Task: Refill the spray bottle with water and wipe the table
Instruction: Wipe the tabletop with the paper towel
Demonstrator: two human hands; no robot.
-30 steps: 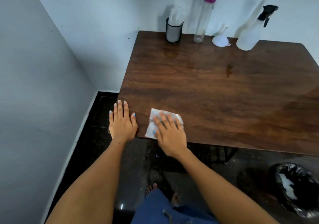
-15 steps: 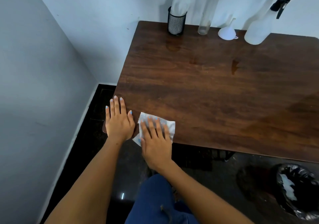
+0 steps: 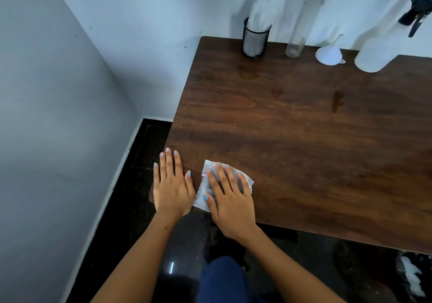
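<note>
So the tissue [image 3: 225,184], pressed flat under the spread right hand [image 3: 230,201], was swept back rightward at the table [image 3: 304,139]'s 7 o'clock corner, left hand [image 3: 171,185] flat beside it, wiping clearly underway.

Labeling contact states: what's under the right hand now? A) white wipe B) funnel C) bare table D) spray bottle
A: the right hand lies flat, fingers spread, on the white wipe at the near-left corner of the table; the funnel and spray bottle stand untouched by the wall.
</note>
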